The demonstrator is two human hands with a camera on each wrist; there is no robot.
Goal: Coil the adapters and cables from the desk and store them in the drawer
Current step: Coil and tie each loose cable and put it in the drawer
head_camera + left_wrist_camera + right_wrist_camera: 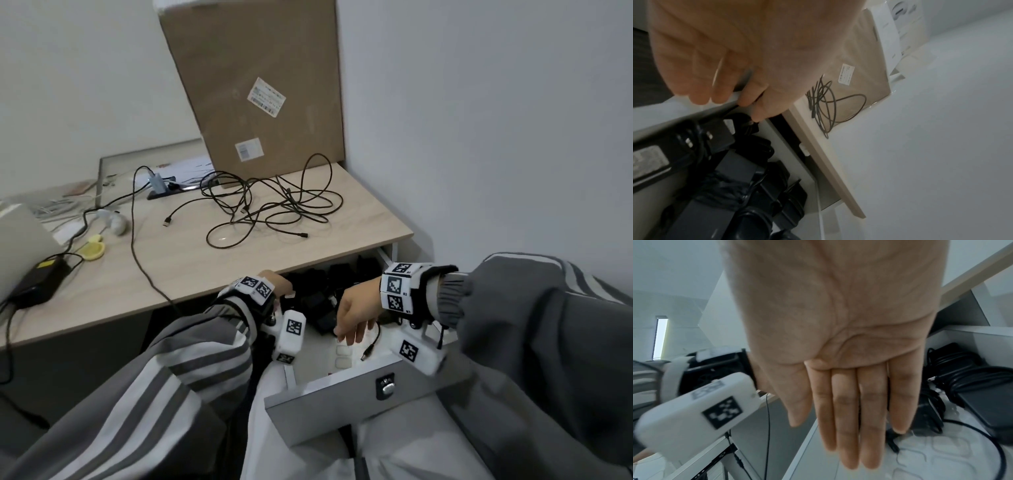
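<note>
A tangle of black cables lies on the light wooden desk in front of a cardboard box. Below the desk edge the white drawer stands pulled out, with several black adapters and wound cords at its back. My left hand is at the drawer's left wall, fingers curled, thumb and forefinger pinching a black adapter cable. My right hand hovers over the drawer's front, fingers straight and empty, beside a loose barrel-plug cable.
A tall cardboard box leans against the wall at the desk's back. A laptop, a black power brick, a yellow object and a USB hub sit at the left. A long cable hangs over the front edge.
</note>
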